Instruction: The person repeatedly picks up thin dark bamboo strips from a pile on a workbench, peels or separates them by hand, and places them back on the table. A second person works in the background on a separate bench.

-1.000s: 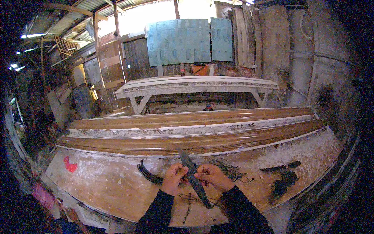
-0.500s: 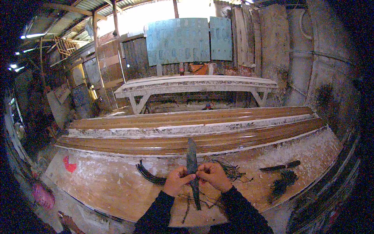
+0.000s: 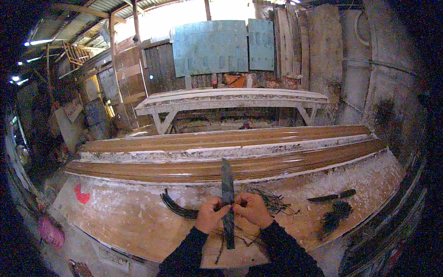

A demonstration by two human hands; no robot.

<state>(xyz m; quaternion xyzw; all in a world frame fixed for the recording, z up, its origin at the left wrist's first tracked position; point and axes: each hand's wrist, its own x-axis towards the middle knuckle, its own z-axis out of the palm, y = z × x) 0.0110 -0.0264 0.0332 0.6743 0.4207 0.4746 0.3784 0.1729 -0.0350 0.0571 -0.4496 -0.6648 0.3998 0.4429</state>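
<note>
A long, flat, dark grey-green strip (image 3: 227, 181) stands out in front of me, its length running away from my body. My left hand (image 3: 211, 214) pinches its left edge near the middle, thumb and fingers closed. Opposite it, my right hand (image 3: 252, 210) is closed at the right edge, with its fingertips pressed together. Beside my left hand lies a bundle of dark strands (image 3: 177, 205), partly hidden by that hand. Loose thin dark strands (image 3: 279, 201) spread out past my right hand, and more lie under the strip.
Farther right on the wooden board (image 3: 138, 226) are a dark-handled knife (image 3: 332, 195) and a bunch of dark strands (image 3: 337, 216). A red piece (image 3: 82, 194) lies left. Beyond run long brown glossy panels (image 3: 184, 169) with white edges, then a white-spattered bench (image 3: 230, 98).
The strip has turned in my fingers: its tapered, twisted outline now shows as a broad face with squarer ends. Both hands stay nearly in place. A brown shape at the lower left has shifted.
</note>
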